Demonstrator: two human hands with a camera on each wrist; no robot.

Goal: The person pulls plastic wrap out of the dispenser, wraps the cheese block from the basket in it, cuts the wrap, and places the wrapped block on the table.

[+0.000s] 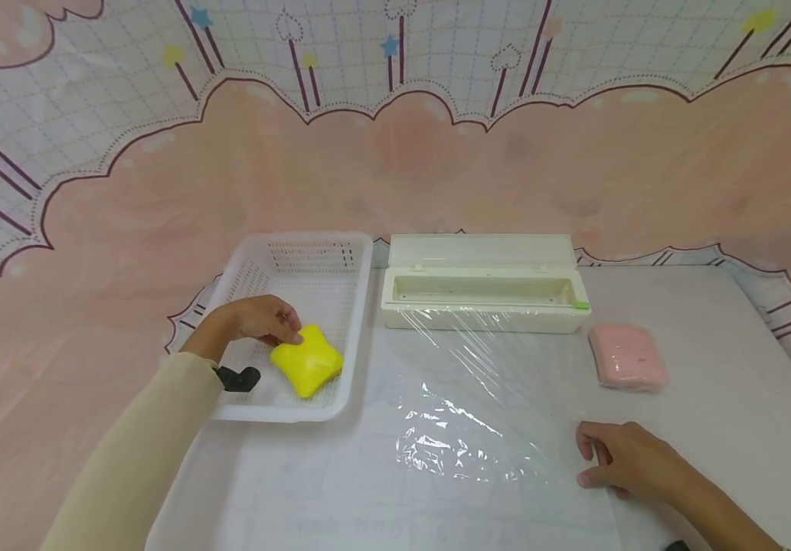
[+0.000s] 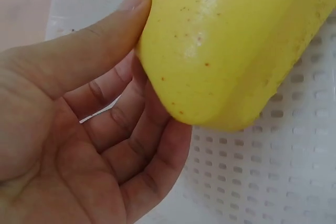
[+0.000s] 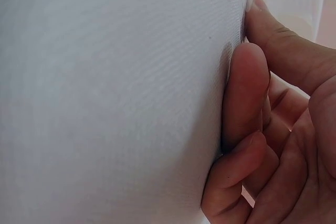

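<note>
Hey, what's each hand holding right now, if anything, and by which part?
The left hand pinches the yellow star-shaped piece by its edge, beside one rounded corner. The right hand holds nothing that shows.

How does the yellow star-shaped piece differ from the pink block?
The yellow star-shaped piece has rounded points; the pink block is squarish. The left hand grips the yellow star-shaped piece, while no hand touches the pink block, which lies on the white table. Both show glossy highlights.
</note>
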